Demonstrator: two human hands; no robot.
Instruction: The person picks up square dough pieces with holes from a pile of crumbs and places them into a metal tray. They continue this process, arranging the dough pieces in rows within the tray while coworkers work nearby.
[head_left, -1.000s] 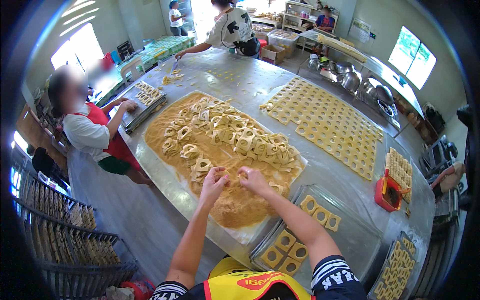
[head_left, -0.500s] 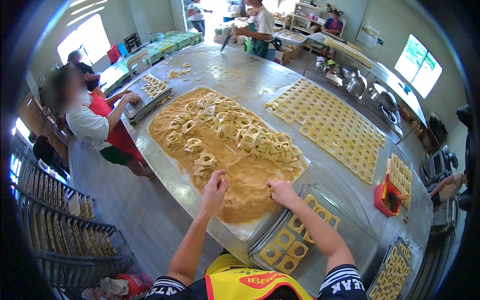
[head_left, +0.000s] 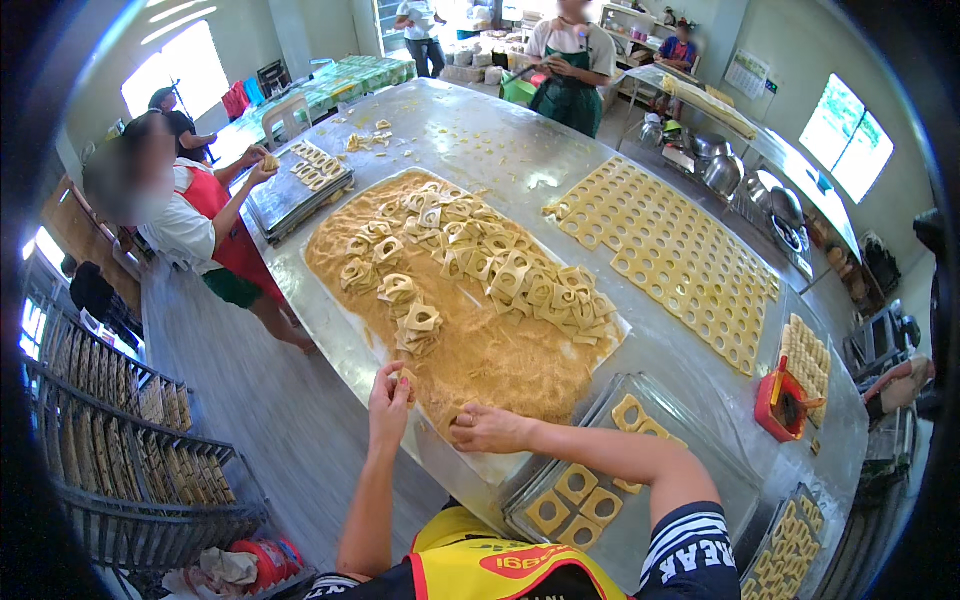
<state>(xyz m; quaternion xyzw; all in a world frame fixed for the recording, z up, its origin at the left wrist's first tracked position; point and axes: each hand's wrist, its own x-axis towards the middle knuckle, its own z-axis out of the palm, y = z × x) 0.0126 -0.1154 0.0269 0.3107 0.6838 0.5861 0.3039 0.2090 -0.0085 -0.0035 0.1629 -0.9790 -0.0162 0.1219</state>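
Observation:
My left hand is closed in a pinch on a small pale dough piece at the near left edge of the crumb bed. My right hand is beside it, low over the tan crumbs, its fingers pressed together; what they hold is mostly hidden. Cut-out dough squares with round holes lie heaped across the crumbs, with a smaller row trailing toward my left hand. Beneath my right forearm, several squares rest on a stack of metal trays.
A large sheet of dough with punched holes covers the table's right. Beyond it are a red container and another dough-filled tray. A person in a red apron works at a tray stack, left. Racks stand on the floor.
My right hand has swung left from the tray side to near my left hand, which moved slightly down and left. The person in red has lifted their hands off the trays, holding a piece.

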